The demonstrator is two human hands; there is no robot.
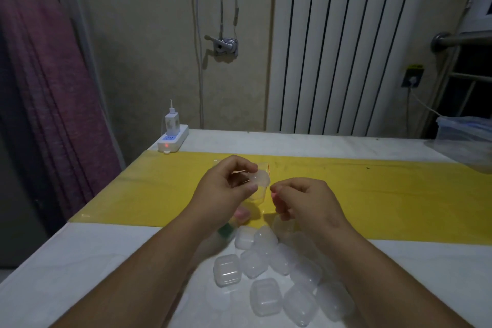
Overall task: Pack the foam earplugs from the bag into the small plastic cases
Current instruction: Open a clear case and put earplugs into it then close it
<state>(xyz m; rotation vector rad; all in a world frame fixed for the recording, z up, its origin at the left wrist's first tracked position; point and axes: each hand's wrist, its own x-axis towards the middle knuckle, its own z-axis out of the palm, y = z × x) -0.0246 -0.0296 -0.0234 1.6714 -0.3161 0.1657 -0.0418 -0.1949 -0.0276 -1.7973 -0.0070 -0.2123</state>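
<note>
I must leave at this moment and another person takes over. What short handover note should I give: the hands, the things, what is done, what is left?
Left hand: grips one small clear case above the yellow strip.
Right hand: thumb and fingers are curled together beside that case; what they pinch is too blurred to tell.
Clear bag: between the two hands, behind the case.
Pile of cases: on the white table, near the person.
Done: no case in the pile shows a coloured earplug.
Left: seemingly the whole pile.
</note>
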